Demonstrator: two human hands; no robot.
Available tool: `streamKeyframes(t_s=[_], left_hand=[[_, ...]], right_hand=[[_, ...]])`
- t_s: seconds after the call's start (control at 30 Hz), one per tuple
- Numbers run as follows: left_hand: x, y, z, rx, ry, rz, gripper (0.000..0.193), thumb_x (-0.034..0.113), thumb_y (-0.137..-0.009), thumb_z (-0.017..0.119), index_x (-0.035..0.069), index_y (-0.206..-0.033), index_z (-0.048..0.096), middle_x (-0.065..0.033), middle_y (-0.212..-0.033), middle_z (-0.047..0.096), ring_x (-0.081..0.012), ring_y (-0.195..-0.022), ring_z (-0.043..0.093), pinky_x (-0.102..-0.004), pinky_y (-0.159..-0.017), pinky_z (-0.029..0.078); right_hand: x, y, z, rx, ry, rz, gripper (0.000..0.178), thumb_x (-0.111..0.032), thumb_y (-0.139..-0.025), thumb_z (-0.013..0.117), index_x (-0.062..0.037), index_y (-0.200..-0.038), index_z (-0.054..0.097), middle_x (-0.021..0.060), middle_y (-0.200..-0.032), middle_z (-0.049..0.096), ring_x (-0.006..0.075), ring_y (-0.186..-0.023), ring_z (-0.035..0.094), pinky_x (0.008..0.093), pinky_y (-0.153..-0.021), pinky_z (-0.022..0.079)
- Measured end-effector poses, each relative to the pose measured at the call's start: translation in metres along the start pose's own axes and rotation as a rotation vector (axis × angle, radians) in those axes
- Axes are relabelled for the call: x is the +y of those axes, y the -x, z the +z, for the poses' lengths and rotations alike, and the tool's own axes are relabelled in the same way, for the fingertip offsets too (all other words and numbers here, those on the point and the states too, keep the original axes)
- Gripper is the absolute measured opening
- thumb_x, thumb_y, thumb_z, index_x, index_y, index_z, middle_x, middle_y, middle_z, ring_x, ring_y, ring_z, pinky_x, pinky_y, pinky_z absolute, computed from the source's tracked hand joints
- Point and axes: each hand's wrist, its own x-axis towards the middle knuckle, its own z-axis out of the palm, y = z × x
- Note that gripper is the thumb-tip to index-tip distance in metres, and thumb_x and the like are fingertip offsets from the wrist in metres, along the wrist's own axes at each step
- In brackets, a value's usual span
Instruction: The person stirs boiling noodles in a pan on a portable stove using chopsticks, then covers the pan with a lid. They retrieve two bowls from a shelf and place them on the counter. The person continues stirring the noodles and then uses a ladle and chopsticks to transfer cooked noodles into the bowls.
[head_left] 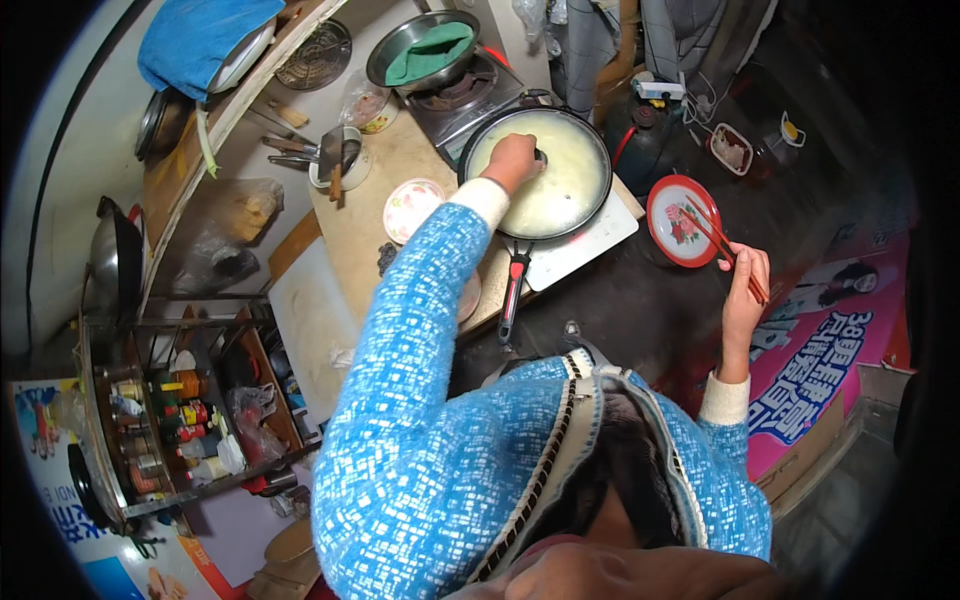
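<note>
My left hand (513, 162) is closed on the dark knob of a round glass lid (570, 190). The lid sits over a frying pan whose black and red handle (514, 290) points toward me. Pale yellowish contents show through the lid, without clear detail. To the right, my right hand (746, 274) holds a pair of reddish-brown chopsticks (722, 242). Their tips lie over a white enamel plate (664, 228) with a red rim and a flower print. What supports the plate cannot be made out.
Left of the pan, a patterned bowl (412, 208) stands on the worktop (385, 170). Behind it, a gas stove (480, 115) carries a steel basin (385, 58) with a green cloth. A white board (575, 258) lies under the pan. Bottles fill a rack (120, 500) at left.
</note>
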Motion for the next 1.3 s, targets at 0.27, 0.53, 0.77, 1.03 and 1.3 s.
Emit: streamKeyframes(t_s=[0.27, 0.53, 0.77, 1.03, 1.3], left_hand=[[-0.003, 0.014, -0.037, 0.171, 0.200, -0.039, 0.042, 0.035, -0.066, 0.073, 0.001, -0.091, 0.072, -0.0223, -0.087, 0.070, -0.0364, -0.082, 0.069, -0.0404, -0.080, 0.056], [-0.108, 0.148, -0.213, 0.142, 0.603, -0.188, 0.031, 0.028, -0.078, 0.075, 0.005, -0.097, 0.071, 0.0049, -0.070, 0.057, -0.0039, -0.061, 0.054, -0.0220, -0.055, 0.044], [-0.263, 0.302, -0.212, 0.171, 0.313, -0.529, 0.030, 0.026, -0.069, 0.077, 0.002, -0.085, 0.068, 0.0008, -0.066, 0.056, -0.0080, -0.059, 0.051, -0.0283, -0.057, 0.045], [-0.368, 0.385, -0.085, 0.112, 0.100, -0.630, 0.032, 0.028, -0.066, 0.079, 0.005, -0.087, 0.070, -0.0153, -0.080, 0.069, -0.0297, -0.074, 0.066, -0.0383, -0.071, 0.052], [-0.400, 0.367, -0.007, 0.038, 0.155, -0.601, 0.035, 0.029, -0.068, 0.080, 0.007, -0.094, 0.072, -0.0170, -0.098, 0.071, -0.0340, -0.092, 0.067, -0.0398, -0.082, 0.052]], right_hand=[[-0.014, 0.005, -0.007, 0.022, -0.039, -0.092, 0.023, -0.011, -0.104, 0.046, 0.0055, -0.101, 0.062, 0.0050, -0.097, 0.054, 0.0099, -0.079, 0.055, 0.0252, -0.076, 0.046], [-0.036, 0.010, 0.017, 0.112, -0.105, -0.132, 0.022, -0.010, -0.103, 0.048, 0.0055, -0.104, 0.063, 0.0057, -0.099, 0.056, 0.0103, -0.083, 0.059, 0.0239, -0.080, 0.049], [-0.062, 0.026, 0.082, 0.029, -0.197, -0.085, 0.018, -0.013, -0.102, 0.052, 0.0007, -0.110, 0.062, 0.0026, -0.100, 0.061, 0.0087, -0.084, 0.062, 0.0228, -0.079, 0.050], [-0.116, 0.055, 0.152, -0.158, -0.126, -0.112, 0.018, -0.016, -0.100, 0.059, -0.0008, -0.107, 0.066, 0.0014, -0.102, 0.061, 0.0070, -0.088, 0.061, 0.0188, -0.071, 0.046], [-0.141, 0.081, 0.162, -0.167, -0.052, -0.153, 0.020, -0.013, -0.101, 0.054, 0.0042, -0.103, 0.064, 0.0052, -0.099, 0.059, 0.0116, -0.089, 0.060, 0.0241, -0.079, 0.049]])
